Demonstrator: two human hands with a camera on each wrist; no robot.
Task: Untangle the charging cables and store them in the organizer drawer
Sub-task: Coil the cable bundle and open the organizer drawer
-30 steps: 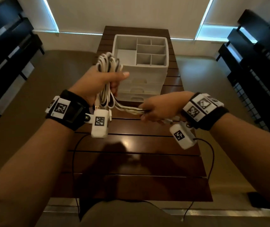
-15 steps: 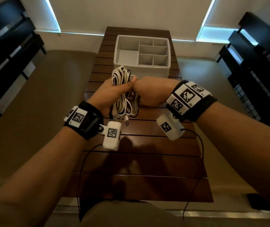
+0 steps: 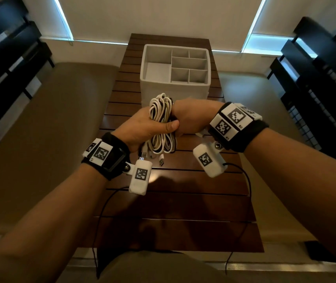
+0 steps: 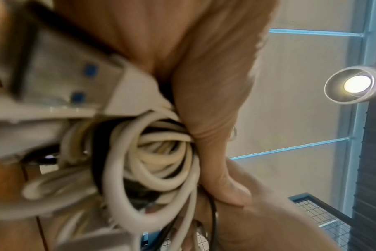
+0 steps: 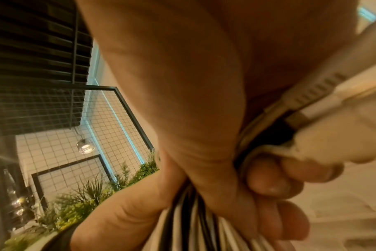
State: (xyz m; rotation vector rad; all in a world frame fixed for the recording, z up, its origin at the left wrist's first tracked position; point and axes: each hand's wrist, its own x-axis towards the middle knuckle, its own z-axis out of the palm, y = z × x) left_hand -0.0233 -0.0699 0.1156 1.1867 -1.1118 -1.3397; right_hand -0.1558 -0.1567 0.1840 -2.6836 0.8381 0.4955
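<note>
A looped bundle of white and dark charging cables (image 3: 161,119) hangs upright above the wooden table, just in front of the white organizer (image 3: 175,86). My left hand (image 3: 148,127) grips the bundle's middle, thumb across its front. From the right, my right hand (image 3: 191,117) curls its fingers round the same bundle (image 5: 195,225). USB plugs (image 3: 161,161) dangle below the loops. The left wrist view shows the white coils (image 4: 152,163) against my palm. The organizer's drawers are hidden behind the hands and cables.
The organizer's open top has several compartments (image 3: 189,67), all without contents. The slatted table (image 3: 173,201) is narrow, with beige benches on both sides. Black wrist-camera leads (image 3: 248,184) trail over the near table. Dark shelving stands far left and right.
My right hand came in from the lower right and closed on the bundle beside my left hand. The bundle moved down and toward the table's middle.
</note>
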